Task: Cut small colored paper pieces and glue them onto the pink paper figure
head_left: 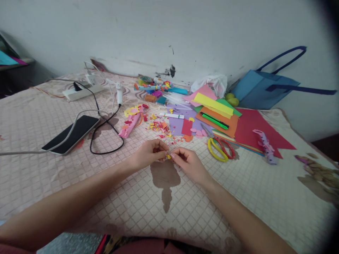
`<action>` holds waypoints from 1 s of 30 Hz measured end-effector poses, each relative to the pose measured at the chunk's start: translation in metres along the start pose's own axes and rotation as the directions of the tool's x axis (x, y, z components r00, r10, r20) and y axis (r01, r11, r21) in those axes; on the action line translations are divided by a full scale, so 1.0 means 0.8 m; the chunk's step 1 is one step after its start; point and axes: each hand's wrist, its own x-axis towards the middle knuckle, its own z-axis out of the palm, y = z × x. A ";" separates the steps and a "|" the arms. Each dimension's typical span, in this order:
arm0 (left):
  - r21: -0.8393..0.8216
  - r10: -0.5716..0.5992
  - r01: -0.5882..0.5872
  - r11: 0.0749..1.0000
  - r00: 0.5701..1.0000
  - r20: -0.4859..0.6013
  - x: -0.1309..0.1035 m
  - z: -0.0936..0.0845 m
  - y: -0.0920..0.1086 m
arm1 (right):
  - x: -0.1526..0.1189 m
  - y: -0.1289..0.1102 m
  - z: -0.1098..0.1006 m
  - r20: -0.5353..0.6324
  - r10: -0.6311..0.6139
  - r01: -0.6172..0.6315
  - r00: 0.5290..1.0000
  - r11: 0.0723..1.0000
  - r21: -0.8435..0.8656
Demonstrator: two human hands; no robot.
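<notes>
My left hand (151, 154) and my right hand (188, 163) meet at the fingertips over the middle of the bed or table cover. Between them is a small piece of yellow paper (168, 156), pinched by both. Its exact shape is too small to make out. Just beyond the hands lie many tiny coloured paper scraps (161, 127). Scissors (217, 149) with a yellow and a red handle rest right of my right hand. A pink paper roll with red and yellow cut-outs (129, 125) lies beyond my left hand.
At left are a black phone (72, 134), cables and a white power strip (83, 91). Coloured paper sheets (254, 130), a green cutter (215, 121) and a white marker (172, 115) lie ahead and right. A blue bag (261, 90) stands by the wall; a purple decorated roll (266, 148) lies right.
</notes>
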 end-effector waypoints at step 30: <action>0.293 0.185 -0.180 0.939 0.983 0.011 -0.004 0.002 -0.001 | -0.005 0.000 0.005 -0.041 -0.346 0.292 0.937 0.845 -0.448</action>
